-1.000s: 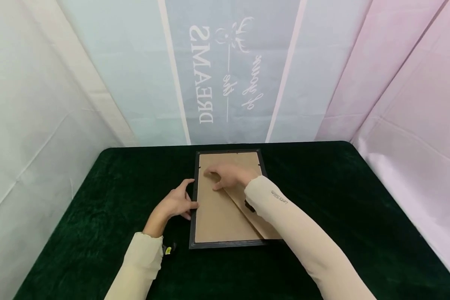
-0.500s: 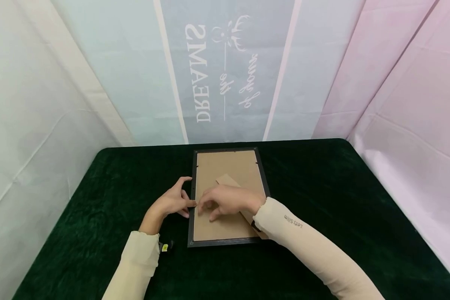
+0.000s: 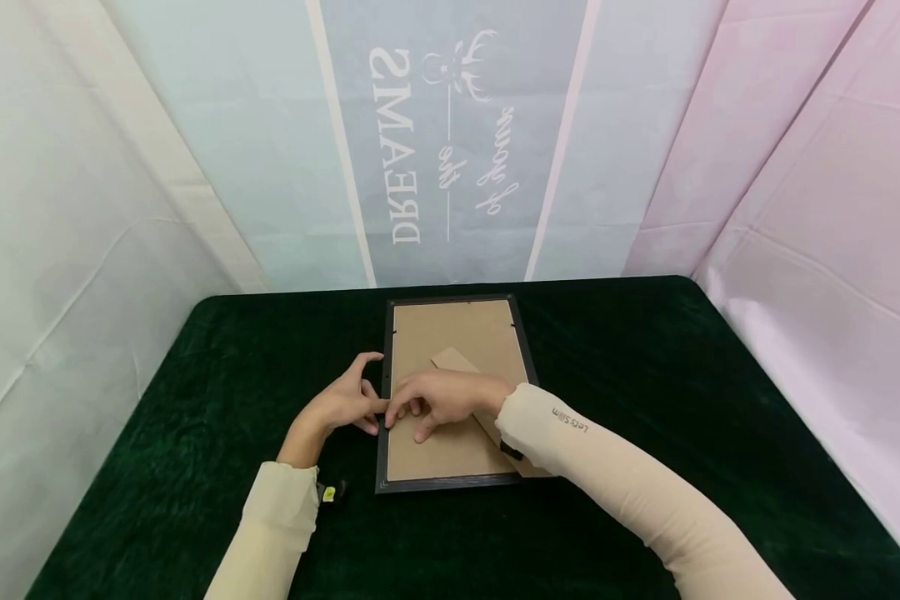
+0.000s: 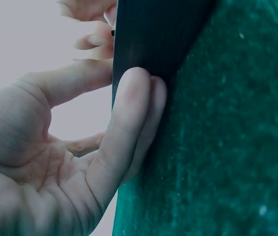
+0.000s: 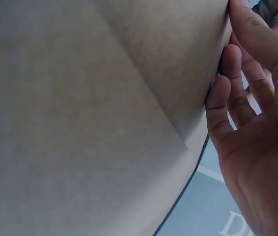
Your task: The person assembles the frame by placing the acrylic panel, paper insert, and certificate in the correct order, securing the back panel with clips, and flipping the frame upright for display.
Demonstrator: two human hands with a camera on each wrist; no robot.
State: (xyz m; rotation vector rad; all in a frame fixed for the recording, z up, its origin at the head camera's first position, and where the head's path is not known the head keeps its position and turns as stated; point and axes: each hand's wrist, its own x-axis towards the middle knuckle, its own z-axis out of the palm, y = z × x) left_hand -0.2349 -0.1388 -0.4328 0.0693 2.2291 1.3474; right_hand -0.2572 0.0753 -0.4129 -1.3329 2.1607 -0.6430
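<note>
A black picture frame [image 3: 521, 329] lies face down, its brown backing board [image 3: 450, 325] upward. A brown stand flap [image 3: 453, 360] lies slantwise on the board, partly hidden under the right arm. My left hand [image 3: 339, 407] holds the frame's left side: the thumb is on the top edge, and two fingers [image 4: 124, 118] press the outer side in the left wrist view. My right hand [image 3: 444, 398] reaches across the board with bent fingers touching its left edge beside the left thumb. A small black tab [image 4: 113, 33] shows by the right fingertips. In the right wrist view the flap [image 5: 55, 123] fills much of the picture.
Dark green cloth [image 3: 630, 400] covers the table. More black tabs [image 3: 513, 325] stand along the frame's inner edge. Behind the table hangs a pale blue curtain [image 3: 285, 167] with white lettering; white and pink drapes close off the sides.
My right hand has come from the upper part of the board down to its left edge, beside the left thumb. The left hand stays at the frame's side.
</note>
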